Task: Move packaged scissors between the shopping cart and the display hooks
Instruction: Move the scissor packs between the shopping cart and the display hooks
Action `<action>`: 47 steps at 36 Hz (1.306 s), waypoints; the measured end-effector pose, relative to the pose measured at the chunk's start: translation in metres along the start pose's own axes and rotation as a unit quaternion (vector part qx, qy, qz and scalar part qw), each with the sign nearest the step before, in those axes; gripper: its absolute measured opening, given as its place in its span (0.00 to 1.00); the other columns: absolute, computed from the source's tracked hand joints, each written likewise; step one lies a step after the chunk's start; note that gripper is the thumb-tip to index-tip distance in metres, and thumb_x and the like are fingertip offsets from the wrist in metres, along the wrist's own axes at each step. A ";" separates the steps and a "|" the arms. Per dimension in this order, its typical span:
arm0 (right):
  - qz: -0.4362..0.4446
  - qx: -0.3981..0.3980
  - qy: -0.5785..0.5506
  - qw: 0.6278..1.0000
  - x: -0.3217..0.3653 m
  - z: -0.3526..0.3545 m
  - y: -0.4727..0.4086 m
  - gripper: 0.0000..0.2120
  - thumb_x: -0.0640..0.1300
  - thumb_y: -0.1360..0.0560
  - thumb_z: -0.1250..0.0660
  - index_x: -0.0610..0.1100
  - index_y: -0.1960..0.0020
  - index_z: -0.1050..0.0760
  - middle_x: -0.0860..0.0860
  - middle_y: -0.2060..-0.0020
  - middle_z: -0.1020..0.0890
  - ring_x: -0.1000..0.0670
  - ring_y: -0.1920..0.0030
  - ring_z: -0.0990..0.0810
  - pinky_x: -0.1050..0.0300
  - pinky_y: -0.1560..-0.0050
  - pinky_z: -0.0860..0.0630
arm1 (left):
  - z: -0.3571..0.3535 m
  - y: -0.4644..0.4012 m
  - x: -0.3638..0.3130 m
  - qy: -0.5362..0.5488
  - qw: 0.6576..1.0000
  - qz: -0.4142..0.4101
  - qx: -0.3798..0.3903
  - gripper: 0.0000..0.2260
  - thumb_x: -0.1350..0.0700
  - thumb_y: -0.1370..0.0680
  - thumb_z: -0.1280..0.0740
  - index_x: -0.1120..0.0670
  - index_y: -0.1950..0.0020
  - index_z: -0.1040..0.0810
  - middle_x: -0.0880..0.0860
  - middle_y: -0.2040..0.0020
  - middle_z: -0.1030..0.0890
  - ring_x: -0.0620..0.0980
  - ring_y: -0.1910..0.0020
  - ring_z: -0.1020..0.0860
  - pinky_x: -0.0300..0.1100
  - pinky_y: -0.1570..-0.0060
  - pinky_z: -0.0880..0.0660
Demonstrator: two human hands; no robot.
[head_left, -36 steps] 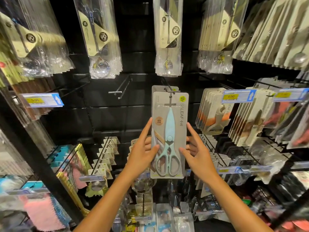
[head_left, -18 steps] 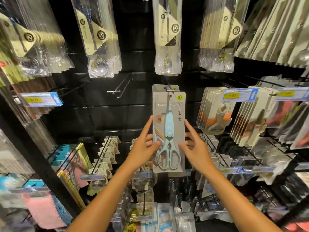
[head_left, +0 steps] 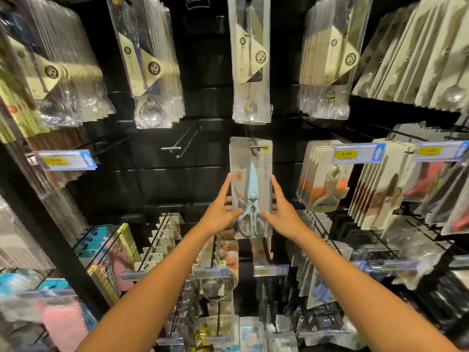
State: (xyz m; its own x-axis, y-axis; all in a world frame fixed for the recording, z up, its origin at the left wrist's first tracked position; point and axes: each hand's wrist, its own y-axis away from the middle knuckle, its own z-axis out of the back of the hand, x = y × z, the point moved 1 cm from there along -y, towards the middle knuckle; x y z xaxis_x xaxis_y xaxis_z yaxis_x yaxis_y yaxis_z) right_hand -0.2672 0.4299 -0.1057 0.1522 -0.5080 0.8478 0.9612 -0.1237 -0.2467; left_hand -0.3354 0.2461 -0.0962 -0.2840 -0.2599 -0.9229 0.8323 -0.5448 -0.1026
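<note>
Here, two bare hands steady a grey card pack of pale blue kitchen scissors [head_left: 250,189] on a black wire display hook [head_left: 254,146] in a shop aisle.

The left hand [head_left: 220,214] grips the pack's left edge, thumb curled onto the front by the scissor handles, fingers reaching up along and behind the card. The right hand [head_left: 282,212] mirrors it on the right edge, thumb pressing the front, fingers straight along the side. The pack hangs upright at frame centre, its top hole threaded on the hook, whose tip shows at 12 o'clock above the blades. At 10 o'clock from the pack, a bare double-pronged metal hook [head_left: 180,144] juts out. At 3 o'clock hang grey-and-orange carded kitchen tools [head_left: 323,179] under a blue-and-yellow price tag [head_left: 356,154]. Clear-wrapped steel spoons [head_left: 251,62] hang at 12 o'clock.
</note>
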 end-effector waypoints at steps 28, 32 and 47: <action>0.182 0.195 0.247 0.932 -0.030 -0.093 0.059 0.23 0.48 0.20 0.34 0.49 0.25 0.31 0.52 0.28 0.27 0.49 0.27 0.32 0.49 0.27 0.33 | 0.066 0.189 0.124 -0.450 0.892 -0.015 -0.041 0.31 0.52 0.19 0.34 0.44 0.19 0.44 0.47 0.20 0.41 0.50 0.21 0.42 0.53 0.24 0.38; 0.209 0.274 0.251 0.904 -0.017 -0.147 0.064 0.25 0.52 0.19 0.36 0.50 0.23 0.35 0.53 0.25 0.32 0.50 0.24 0.37 0.53 0.24 0.40 | 0.082 0.257 0.146 -0.485 0.870 0.079 -0.042 0.32 0.49 0.19 0.35 0.45 0.18 0.46 0.51 0.19 0.43 0.58 0.20 0.46 0.54 0.23 0.46; 0.287 0.471 0.278 0.787 0.053 -0.364 0.124 0.32 0.60 0.21 0.36 0.52 0.21 0.39 0.51 0.22 0.36 0.46 0.21 0.41 0.46 0.23 0.39 | 0.140 0.511 0.206 -0.396 0.814 0.399 -0.145 0.34 0.34 0.21 0.48 0.46 0.18 0.52 0.49 0.18 0.52 0.53 0.19 0.56 0.57 0.21 0.56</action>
State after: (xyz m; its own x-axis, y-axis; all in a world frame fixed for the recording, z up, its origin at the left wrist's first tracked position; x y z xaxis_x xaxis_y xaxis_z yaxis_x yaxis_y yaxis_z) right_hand -0.2240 0.0773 -0.2624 0.7503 -0.5764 0.3237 0.5551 0.8153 0.1652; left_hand -0.0349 -0.1977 -0.2873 0.2796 -0.9343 -0.2213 0.9471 0.2305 0.2235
